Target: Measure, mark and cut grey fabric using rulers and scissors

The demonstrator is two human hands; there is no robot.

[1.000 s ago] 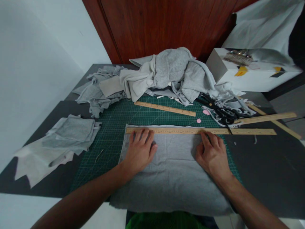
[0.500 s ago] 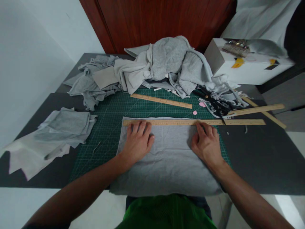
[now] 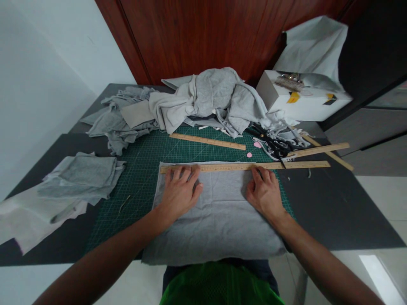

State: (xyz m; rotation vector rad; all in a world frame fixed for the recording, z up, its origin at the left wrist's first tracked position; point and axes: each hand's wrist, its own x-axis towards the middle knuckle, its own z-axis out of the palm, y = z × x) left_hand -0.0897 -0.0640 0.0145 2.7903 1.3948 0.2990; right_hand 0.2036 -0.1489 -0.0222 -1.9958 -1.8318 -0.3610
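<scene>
A piece of grey fabric (image 3: 216, 228) lies flat at the table's front edge, with a fold crease across it. Along its far edge rests a long wooden ruler (image 3: 225, 167), which extends to the right beyond the cloth. My left hand (image 3: 178, 194) lies on the fabric with its fingers spread over the ruler's left end. Farther right, my right hand (image 3: 264, 192) has its fingers bent and close together, tips at the ruler; its thumb is tucked in. The fingertips' undersides are hidden. Beneath the fabric is a green cutting mat (image 3: 136, 182).
A shorter wooden ruler (image 3: 208, 141) and pink chalk pieces (image 3: 249, 155) lie beyond. Black scissors (image 3: 273, 146) sit among scraps at right, near another ruler (image 3: 321, 149). A heap of grey cloth (image 3: 216, 93), a folded stack (image 3: 92, 169) and a white box (image 3: 305, 106) surround the mat.
The camera view has shifted, so the table contents appear farther left and the box shows more fully. Both hands stay in place on the ruler and fabric.
</scene>
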